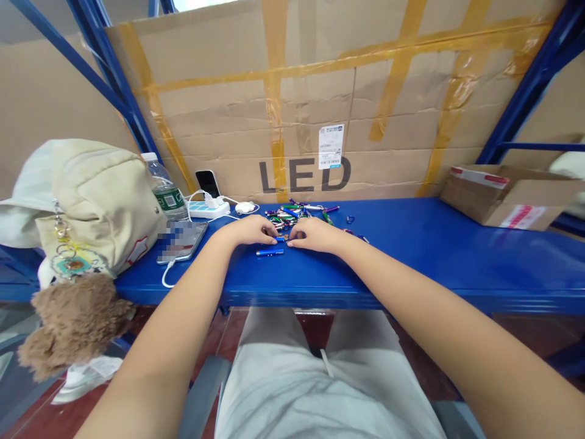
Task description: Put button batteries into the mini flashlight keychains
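My left hand (pixel 256 230) rests low over the blue table, its fingers closed on a short blue metal tube (pixel 280 240), which looks like part of a penlight. Opposite it, my right hand (pixel 315 234) has its thumb and fingers curled together at the tube's right end; what they pinch is too small to make out. Just in front of both hands lies a slim blue penlight (pixel 269 252), untouched. Behind the fingers is a loose pile of penlights (pixel 292 212) in purple, blue, green, red and silver, partly hidden by my hands.
A beige backpack (pixel 100 201) with a brown plush charm (pixel 77 323) sits at the left. Near it are a water bottle (pixel 169 192), a phone (pixel 183 241) and a white power strip (pixel 209 209). An open carton (pixel 512 195) stands right; a large cardboard sheet (pixel 219 134) closes the back.
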Demonstrator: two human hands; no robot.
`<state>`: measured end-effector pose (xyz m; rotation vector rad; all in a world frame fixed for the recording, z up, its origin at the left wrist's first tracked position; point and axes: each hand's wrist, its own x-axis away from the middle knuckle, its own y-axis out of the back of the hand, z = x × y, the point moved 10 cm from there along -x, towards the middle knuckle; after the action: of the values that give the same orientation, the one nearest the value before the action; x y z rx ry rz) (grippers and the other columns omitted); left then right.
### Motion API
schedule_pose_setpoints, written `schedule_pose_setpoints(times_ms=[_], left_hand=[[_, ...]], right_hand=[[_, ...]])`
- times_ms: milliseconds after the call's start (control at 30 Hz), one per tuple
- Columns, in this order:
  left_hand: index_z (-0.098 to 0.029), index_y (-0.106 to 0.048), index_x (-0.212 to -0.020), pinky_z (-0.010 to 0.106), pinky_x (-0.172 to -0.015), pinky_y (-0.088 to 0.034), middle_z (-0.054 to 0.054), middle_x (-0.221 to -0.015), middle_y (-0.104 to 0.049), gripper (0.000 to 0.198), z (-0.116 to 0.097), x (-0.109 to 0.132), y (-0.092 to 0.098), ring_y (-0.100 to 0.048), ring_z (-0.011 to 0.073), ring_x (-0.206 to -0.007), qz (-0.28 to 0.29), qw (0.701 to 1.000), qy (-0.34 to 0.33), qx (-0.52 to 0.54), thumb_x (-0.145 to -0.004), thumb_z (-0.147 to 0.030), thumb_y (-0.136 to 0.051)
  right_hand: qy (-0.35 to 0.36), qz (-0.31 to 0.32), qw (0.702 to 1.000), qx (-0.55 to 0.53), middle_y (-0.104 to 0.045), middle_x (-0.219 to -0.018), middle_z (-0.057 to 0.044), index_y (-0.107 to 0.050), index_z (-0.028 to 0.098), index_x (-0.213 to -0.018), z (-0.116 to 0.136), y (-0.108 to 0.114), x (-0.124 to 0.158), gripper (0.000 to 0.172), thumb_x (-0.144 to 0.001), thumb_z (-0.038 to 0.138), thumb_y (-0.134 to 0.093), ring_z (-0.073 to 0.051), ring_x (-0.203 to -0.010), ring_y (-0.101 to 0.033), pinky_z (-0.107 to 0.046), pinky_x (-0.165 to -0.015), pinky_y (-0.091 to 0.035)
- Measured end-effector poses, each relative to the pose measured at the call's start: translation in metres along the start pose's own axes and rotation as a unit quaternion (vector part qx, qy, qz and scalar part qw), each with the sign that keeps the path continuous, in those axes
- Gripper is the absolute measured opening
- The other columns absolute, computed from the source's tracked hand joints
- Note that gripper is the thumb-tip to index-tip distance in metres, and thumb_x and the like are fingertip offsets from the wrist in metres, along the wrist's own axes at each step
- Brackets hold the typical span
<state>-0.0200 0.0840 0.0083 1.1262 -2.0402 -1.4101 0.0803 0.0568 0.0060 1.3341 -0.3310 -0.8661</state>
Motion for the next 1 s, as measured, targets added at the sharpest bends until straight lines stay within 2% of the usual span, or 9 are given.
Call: schedule_pose_setpoints(times_ms=[200, 433, 667, 767, 900, 1000], left_hand=[[-0.027, -0.078, -0.085, 0.024, -0.066, -0.047, 0.000, -0.085, -0.076, 0.019, -0.003, -0.001, -0.004, -0.066, 0.0177, -0.072, 0.013, 1.000, -0.002, -0.011, -0.069, -0.030, -0.068], [-0.026, -0.078, -0.087, 0.024, -0.065, -0.046, 0.000, -0.083, -0.074, 0.022, -0.006, -0.001, -0.005, -0.064, 0.0167, -0.070, 0.012, 0.999, -0.010, -0.042, -0.070, -0.028, -0.065], [-0.021, -0.075, -0.097, 0.023, -0.070, -0.047, 0.001, -0.093, -0.075, 0.028, -0.009, 0.000, -0.010, -0.066, 0.0162, -0.078, 0.055, 0.996, 0.002, -0.070, -0.075, -0.029, -0.060], [-0.019, -0.073, -0.101, 0.023, -0.071, -0.047, 0.002, -0.094, -0.074, 0.030, -0.015, 0.003, -0.007, -0.065, 0.0154, -0.078, 0.051, 0.997, 0.002, -0.065, -0.078, -0.031, -0.058], [-0.017, -0.071, -0.097, 0.025, -0.068, -0.047, 0.003, -0.087, -0.073, 0.032, -0.027, 0.005, 0.002, -0.064, 0.0163, -0.076, 0.008, 0.999, -0.018, -0.048, -0.080, -0.040, -0.058], [-0.016, -0.070, -0.094, 0.025, -0.069, -0.048, 0.003, -0.084, -0.072, 0.028, -0.033, 0.006, 0.005, -0.065, 0.0162, -0.076, -0.017, 0.999, -0.032, -0.015, -0.080, -0.038, -0.058]], right_hand=[[-0.011, -0.022, 1.000, -0.019, -0.074, -0.091, -0.005, -0.076, 0.020, -0.086, 0.000, -0.005, -0.005, 0.014, -0.082, 0.019, -0.063, -0.018, -0.079, -0.063, -0.027, -0.069, -0.043], [-0.025, -0.033, 0.999, -0.020, -0.071, -0.081, -0.004, -0.075, 0.020, -0.083, -0.002, -0.003, -0.005, 0.017, -0.081, 0.034, -0.067, -0.016, -0.070, -0.059, -0.027, -0.061, -0.038], [-0.046, -0.026, 0.998, -0.023, -0.070, -0.076, -0.002, -0.074, 0.018, -0.081, 0.002, -0.008, -0.007, 0.013, -0.077, 0.022, -0.062, -0.014, -0.065, -0.057, -0.025, -0.058, -0.036], [-0.046, -0.065, 0.997, -0.023, -0.069, -0.075, -0.003, -0.072, 0.017, -0.077, 0.001, 0.003, -0.005, 0.011, -0.075, 0.020, -0.062, -0.015, -0.067, -0.056, -0.025, -0.060, -0.038], [-0.031, -0.140, 0.988, -0.065, -0.065, -0.073, -0.002, -0.069, 0.016, -0.079, -0.007, 0.024, 0.000, 0.008, -0.076, 0.021, -0.063, -0.014, -0.066, -0.054, -0.025, -0.061, -0.038], [-0.023, -0.177, 0.978, -0.111, -0.063, -0.071, 0.000, -0.066, 0.016, -0.078, -0.015, 0.034, 0.003, 0.006, -0.076, 0.020, -0.062, -0.012, -0.063, -0.052, -0.025, -0.061, -0.039]])
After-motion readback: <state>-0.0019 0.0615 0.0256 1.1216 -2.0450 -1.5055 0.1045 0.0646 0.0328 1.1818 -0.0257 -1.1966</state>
